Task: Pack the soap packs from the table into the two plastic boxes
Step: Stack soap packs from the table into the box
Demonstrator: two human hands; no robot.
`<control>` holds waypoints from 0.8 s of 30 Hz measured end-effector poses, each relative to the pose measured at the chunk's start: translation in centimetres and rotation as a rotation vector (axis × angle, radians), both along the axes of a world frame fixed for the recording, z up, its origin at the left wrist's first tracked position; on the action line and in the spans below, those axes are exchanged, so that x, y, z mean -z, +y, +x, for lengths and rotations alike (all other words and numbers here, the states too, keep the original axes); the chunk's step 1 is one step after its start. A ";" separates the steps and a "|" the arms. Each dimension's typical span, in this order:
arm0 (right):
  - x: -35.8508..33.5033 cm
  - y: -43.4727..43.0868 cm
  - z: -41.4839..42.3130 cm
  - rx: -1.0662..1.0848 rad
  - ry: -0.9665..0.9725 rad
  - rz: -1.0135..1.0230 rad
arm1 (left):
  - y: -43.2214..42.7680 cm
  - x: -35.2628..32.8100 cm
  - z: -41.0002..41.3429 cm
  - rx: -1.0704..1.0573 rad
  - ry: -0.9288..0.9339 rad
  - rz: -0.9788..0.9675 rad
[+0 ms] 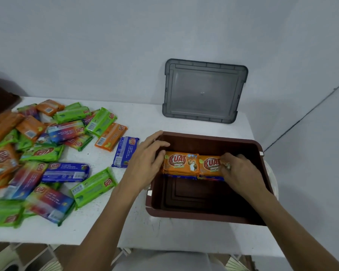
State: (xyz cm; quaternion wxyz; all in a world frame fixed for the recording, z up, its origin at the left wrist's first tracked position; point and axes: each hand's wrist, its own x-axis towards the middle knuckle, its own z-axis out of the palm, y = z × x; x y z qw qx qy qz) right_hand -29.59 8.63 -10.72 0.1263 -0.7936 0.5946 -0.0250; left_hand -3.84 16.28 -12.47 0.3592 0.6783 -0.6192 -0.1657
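Inside the brown box (207,192), two orange soap packs (181,163) lie on blue ones mostly hidden beneath. The left hand (147,159) has loose fingers touching one; the right hand (241,171) covers the other's end, grip unclear. The blurred pile (43,153) covers the surface's (145,118) left.

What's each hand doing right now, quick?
Left hand: open, fingers resting against the left orange soap pack.
Right hand: closed on the right orange soap pack.
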 end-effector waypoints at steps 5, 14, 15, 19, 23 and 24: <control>-1.9 2.5 3.1 -0.098 -0.216 -0.039 | 2.7 -0.1 1.0 0.079 0.055 0.041; -3.6 9.4 15.6 -0.370 -0.393 -0.094 | 11.8 1.4 12.1 -0.062 -0.149 0.199; -3.3 10.1 17.3 -0.396 -0.392 -0.088 | 12.8 1.7 13.7 -0.069 -0.184 0.222; -0.4 12.4 23.5 -0.471 -0.358 -0.032 | 16.1 2.8 18.8 -0.078 -0.302 0.274; 4.0 13.6 27.5 -0.517 -0.233 0.118 | 18.6 3.7 22.1 -0.079 -0.352 0.418; 4.9 13.6 27.9 -0.547 -0.193 0.151 | 18.9 3.8 22.4 -0.051 -0.359 0.413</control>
